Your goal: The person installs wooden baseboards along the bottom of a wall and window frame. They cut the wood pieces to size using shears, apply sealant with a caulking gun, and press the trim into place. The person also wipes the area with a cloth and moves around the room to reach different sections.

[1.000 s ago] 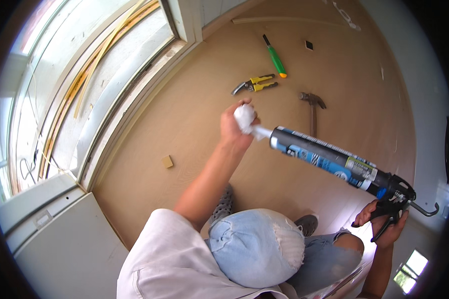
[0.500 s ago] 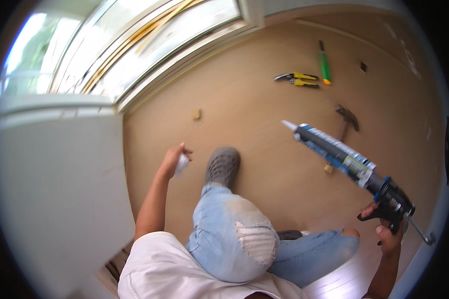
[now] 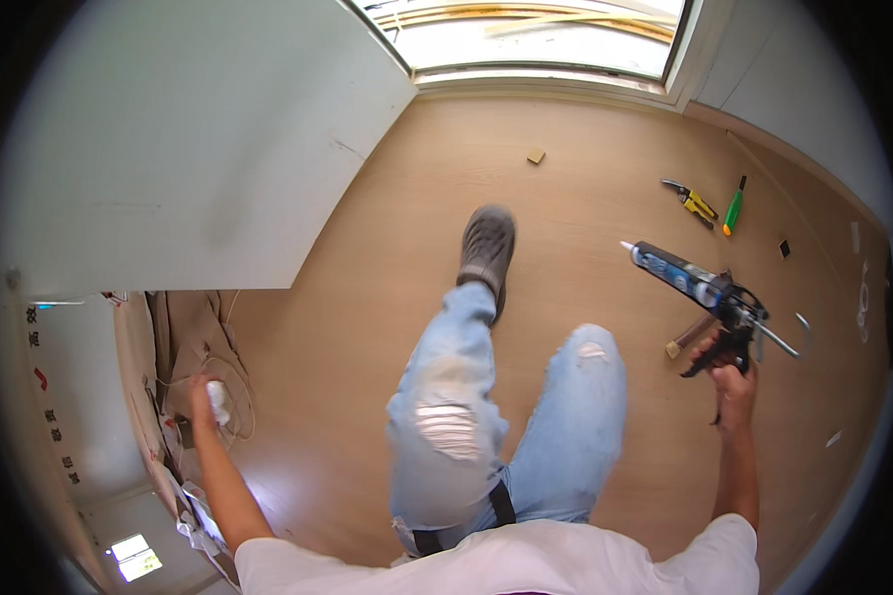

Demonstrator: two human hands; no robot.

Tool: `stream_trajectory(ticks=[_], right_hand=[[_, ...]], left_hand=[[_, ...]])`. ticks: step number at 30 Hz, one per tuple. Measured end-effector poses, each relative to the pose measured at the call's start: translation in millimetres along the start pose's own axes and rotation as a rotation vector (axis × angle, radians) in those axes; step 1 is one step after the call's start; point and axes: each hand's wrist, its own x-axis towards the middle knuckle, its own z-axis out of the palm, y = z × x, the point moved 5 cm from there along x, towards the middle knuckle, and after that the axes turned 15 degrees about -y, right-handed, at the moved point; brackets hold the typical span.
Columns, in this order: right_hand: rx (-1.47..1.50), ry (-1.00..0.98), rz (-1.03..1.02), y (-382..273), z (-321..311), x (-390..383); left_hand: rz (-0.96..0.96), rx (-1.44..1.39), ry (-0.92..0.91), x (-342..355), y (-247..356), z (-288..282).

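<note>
My right hand (image 3: 732, 385) is wrapped round the grip of a black caulking gun (image 3: 681, 273). A tube with a white nozzle sits in the gun, pointing up and to the left. At the far left, my left hand (image 3: 199, 399) is closed on a crumpled white wad (image 3: 218, 404), perhaps tissue or cloth. Below the gun a hammer's wooden handle (image 3: 689, 335) shows on the floor; the gun hides most of its head. Beyond the gun lie yellow-and-black handled snips (image 3: 695, 204) and a green utility knife (image 3: 733, 206).
A pale door panel (image 3: 218, 149) stands at the left, beside a bright doorway with a sill (image 3: 546, 81). Brown cardboard (image 3: 184, 332) and a loose cord (image 3: 252, 402) lie by my left hand. A small tan block (image 3: 536, 156) and a small dark square (image 3: 785, 249) rest on the wood-look floor.
My view has swung left and my legs have straightened from a crouch. My left hand has moved out left with the white wad; the caulking gun stays in my right hand.
</note>
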Motion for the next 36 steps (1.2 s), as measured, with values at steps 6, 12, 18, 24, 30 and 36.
stream_trajectory(ticks=[6, 12, 18, 24, 30, 36], right_hand=[[0.203, -0.145, 0.056, 4, 37, 7], [0.279, -0.201, 0.117, -5, 37, 4], [0.127, -0.230, 0.006, -23, 41, 3], [-0.032, -0.069, -0.037, -26, 40, -3], [0.008, 0.007, -0.003, -5, 40, 1], [-0.018, 0.032, 0.042, -7, 25, -8]], left_hand=[[0.174, 0.146, 0.189, -115, 151, -98], [0.400, 0.028, 0.328, -91, 272, -91], [0.582, -0.446, 0.219, -19, 290, -124], [0.427, -0.470, 0.019, 44, 247, -150], [0.348, -0.571, 0.018, 100, 251, -207], [0.272, -0.635, 0.006, 115, 234, -138]])
